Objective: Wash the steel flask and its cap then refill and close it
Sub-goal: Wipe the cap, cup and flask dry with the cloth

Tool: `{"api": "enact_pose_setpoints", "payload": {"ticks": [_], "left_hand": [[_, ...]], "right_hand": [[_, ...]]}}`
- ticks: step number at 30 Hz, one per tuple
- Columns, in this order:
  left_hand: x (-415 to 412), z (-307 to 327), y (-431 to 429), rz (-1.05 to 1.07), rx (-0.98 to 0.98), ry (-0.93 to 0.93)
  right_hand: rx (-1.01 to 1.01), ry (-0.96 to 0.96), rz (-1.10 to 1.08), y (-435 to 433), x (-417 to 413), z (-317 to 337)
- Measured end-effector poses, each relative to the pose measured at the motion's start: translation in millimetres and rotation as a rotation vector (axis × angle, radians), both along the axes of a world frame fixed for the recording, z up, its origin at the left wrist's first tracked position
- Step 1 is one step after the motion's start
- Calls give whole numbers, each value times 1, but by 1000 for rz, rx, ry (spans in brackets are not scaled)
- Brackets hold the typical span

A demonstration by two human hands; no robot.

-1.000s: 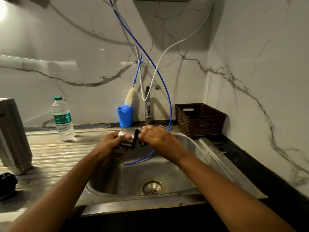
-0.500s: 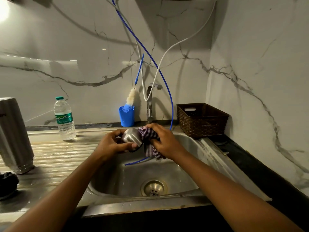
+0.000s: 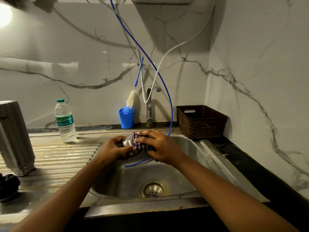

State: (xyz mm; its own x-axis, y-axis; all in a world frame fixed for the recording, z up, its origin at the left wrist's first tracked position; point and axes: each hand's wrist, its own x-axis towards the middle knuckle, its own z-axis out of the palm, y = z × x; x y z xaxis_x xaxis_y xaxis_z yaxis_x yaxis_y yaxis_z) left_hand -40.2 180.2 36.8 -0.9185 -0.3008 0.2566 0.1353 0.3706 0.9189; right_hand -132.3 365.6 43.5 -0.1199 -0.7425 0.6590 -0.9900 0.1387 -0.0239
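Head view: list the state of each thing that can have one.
Cap, held in left hand, partly covered by cloth.
Cloth, gripped by right hand against cap.
Flask, upright, cap off.
Water bottle, upright, capped.
Tap, no water seen running.
Brush, standing in blue cup.

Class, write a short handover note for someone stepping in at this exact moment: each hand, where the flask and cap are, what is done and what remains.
Left hand grips the steel cap over the sink.
Right hand presses a checked cloth against the cap.
Steel flask stands upright on the drainboard, far left, untouched.
Done: cap cleaning is under way; whether the flask is washed cannot be told.
Left: finish the cap, refill the flask, close it.
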Motion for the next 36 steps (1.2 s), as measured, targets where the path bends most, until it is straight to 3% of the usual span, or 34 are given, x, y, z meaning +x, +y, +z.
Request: {"api": "enact_pose_setpoints", "payload": {"ticks": [6, 10, 14, 20, 25, 29, 33, 36], "left_hand": [[-3, -3, 2, 15, 96, -11], [0, 0, 2, 40, -26, -16], [0, 0, 4, 11, -31, -4], [0, 1, 6, 21, 118, -1], [-1, 1, 8, 43, 78, -4], [0, -1, 7, 56, 187, -10], [6, 12, 7, 99, 343, 69], [7, 16, 5, 115, 107, -47]], "right_hand": [[0, -126, -55, 10, -18, -3], [-213, -218, -50, 7, -12, 2], [-126, -195, 48, -5, 3, 0], [-74, -103, -19, 5, -18, -4], [-235, -201, -9, 2, -9, -2], [-97, -234, 36, -8, 0, -6], [48, -208, -101, 4, -20, -10], [-132, -298, -165, 8, -23, -1]]}}
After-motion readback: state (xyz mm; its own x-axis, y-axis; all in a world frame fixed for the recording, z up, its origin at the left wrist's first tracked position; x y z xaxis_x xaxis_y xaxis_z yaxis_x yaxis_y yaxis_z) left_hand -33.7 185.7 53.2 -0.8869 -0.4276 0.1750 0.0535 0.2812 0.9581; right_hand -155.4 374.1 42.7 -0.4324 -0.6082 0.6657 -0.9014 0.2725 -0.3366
